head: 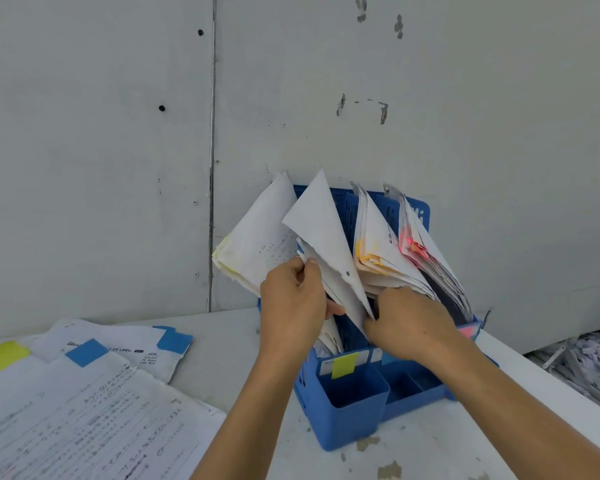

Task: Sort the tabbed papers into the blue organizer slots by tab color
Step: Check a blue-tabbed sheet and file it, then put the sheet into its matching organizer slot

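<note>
Both hands are at the mouth of the blue organizer [347, 414]. The left hand [291, 299] pinches a white sheet [326, 244] by its near edge, thumb on top and a finger showing beneath. The right hand [409, 323] is curled at the sheet's lower corner. Its fingertips are sunk out of sight between the sheet and the orange-tabbed stack [374, 254], so I cannot tell whether it grips or only parts the papers. The sheet stands tilted between the hands, partly in a slot, and its tab is hidden.

The main risk is misfiling. With no tab colour visible, the sheet could slide in with the yellow-tabbed stack [253, 244] just beyond the left hand, or with the orange one beside the right. That yellow stack also leans well out past the organizer's side, so a nudge from the left knuckles could likely tip it onto the counter [239, 358]. The sheet's edge looks ragged, and forcing it down against packed papers might crumple or tear it.

Room is tight ahead, where the wall [326, 98] stands directly behind the organizer, and the pink-tabbed stack [420, 247] fans out beyond the right hand. The counter's edge runs close outside the right forearm. Open space lies toward the person and to the left, as far as the loose papers [84, 410] well outside the left arm.
</note>
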